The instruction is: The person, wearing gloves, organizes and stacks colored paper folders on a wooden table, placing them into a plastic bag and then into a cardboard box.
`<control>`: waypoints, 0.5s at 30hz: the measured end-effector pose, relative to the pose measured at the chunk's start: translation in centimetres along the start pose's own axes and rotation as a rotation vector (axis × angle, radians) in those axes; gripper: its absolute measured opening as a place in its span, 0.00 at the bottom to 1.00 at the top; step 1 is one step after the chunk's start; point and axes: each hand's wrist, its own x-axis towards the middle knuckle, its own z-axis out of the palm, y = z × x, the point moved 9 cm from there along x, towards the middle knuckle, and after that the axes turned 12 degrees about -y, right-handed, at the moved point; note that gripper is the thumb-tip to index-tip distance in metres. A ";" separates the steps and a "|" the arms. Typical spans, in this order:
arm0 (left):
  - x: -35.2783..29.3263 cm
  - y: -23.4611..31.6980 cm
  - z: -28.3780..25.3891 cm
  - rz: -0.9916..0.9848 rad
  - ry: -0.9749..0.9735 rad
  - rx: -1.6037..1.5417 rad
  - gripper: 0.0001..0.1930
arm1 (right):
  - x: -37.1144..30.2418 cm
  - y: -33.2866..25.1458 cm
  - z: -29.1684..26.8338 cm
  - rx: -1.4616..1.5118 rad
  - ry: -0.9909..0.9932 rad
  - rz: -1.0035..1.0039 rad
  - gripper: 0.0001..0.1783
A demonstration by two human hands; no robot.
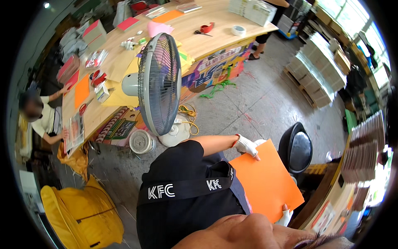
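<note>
Two hands in white gloves grasp one orange sheet (267,182), held off the floor (248,97) in front of the person's black shirt (170,207). The left hand (247,146) clasps the edge nearer the fan (159,83), thumb flat on the upper face; the right hand (285,216) grips the opposite edge, one bare fingertip on top, its other fingers hidden.

The floor is grey and worn, with seams and scattered red threads. Green strips (226,83) lie beside a long table (224,14), whose side is clad in printed, many-coloured panels. Its pale wooden top bends round behind the fan and carries scissors (202,33), a red tape dispenser (207,28), a white roll (238,30), pink paper (159,28), yellow sheets (120,94) and another orange piece (82,91).

At the table's far left sits a co-worker (45,120), both hands at its edge; a second person, partly seen, stands at its other end. A white bucket (141,142) and a yellow cord (190,114) are near the fan's base, and a big yellow bag (83,213) slumps nearby. Just beyond the orange sheet is a black tub (296,147). Wrapped stacks (317,70) fill a pallet (301,86) towards the bright windows (346,14); paper piles (365,155) line the right side.
</note>
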 end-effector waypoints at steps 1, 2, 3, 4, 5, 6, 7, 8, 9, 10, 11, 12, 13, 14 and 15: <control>-1.5 1.6 -0.6 -0.002 0.045 0.032 0.26 | 1.8 -0.4 0.8 0.016 -0.005 -0.009 0.25; -2.7 3.2 -1.1 -0.002 0.084 0.064 0.26 | 3.6 -0.8 1.6 0.031 -0.004 -0.019 0.26; -3.2 3.3 -2.7 -0.021 0.110 0.080 0.25 | 5.3 -1.2 2.5 0.051 -0.011 -0.033 0.26; -3.5 3.4 -4.2 -0.042 0.127 0.098 0.24 | 6.9 -1.6 3.3 0.071 -0.010 -0.049 0.27; -3.4 4.1 -5.4 0.045 0.122 0.050 0.22 | 7.2 -2.3 3.3 0.085 0.041 -0.065 0.27; -4.0 4.5 -6.5 0.128 0.109 -0.001 0.20 | 9.6 -0.9 2.0 0.130 0.017 0.012 0.27; -5.0 3.9 -8.9 0.151 0.200 -0.022 0.20 | 12.3 1.0 0.3 0.191 -0.009 0.082 0.27; -4.7 3.4 -10.6 0.154 0.240 -0.036 0.20 | 14.1 0.8 1.4 0.294 -0.008 0.113 0.28; -5.0 3.5 -11.2 0.151 0.281 -0.093 0.20 | 15.5 -1.1 3.3 0.339 0.027 0.075 0.27; -5.1 3.8 -11.8 0.139 0.306 -0.144 0.20 | 17.2 0.2 1.6 0.422 0.036 0.095 0.28; -4.6 4.2 -12.3 0.182 0.304 -0.204 0.19 | 20.1 2.8 -1.2 0.567 -0.131 0.049 0.28; -5.0 3.3 -12.4 0.202 0.337 -0.283 0.18 | 21.0 4.2 -2.1 0.547 -0.063 0.062 0.27; -4.7 3.1 -12.9 0.272 0.361 -0.289 0.18 | 21.6 4.4 -2.1 0.609 -0.130 0.011 0.26; -4.4 3.9 -13.9 0.356 0.382 -0.289 0.17 | 22.5 4.3 -3.0 0.653 -0.210 -0.058 0.25; -2.8 4.5 -14.2 0.309 0.341 -0.288 0.16 | 23.0 8.7 -6.3 0.734 -0.261 0.032 0.25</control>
